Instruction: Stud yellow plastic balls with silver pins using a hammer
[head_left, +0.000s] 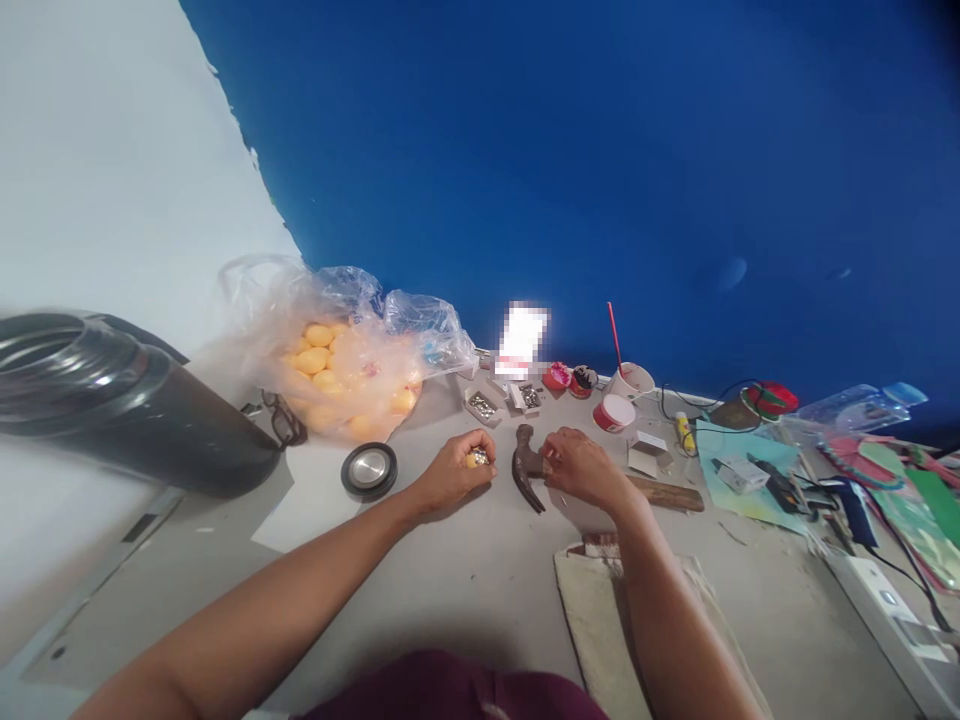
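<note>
My left hand [456, 470] is closed around a small yellow egg-shaped piece [472, 458] with silvery metal studs on it, held above the table. To the right, my right hand [581, 462] has its fingers bent around the hammer handle just behind the head. The claw hammer [528, 466] has a rusty head, and its wooden handle runs out to the right under my wrist. Behind the hands, two small open boxes hold shiny metal tacks, the left box [484, 406] and the right box [527, 399]. A clear plastic bag [360, 345] contains several similar yellow pieces.
A dark bottle [172, 420] stands at left, near eyeglasses [283, 420] and a round black lid [369, 470]. Behind my right hand are a white-and-red tub [615, 412] and a small open carton [646, 452]. A folded cloth [592, 610] lies under my right forearm; a power strip [877, 590] lies far right.
</note>
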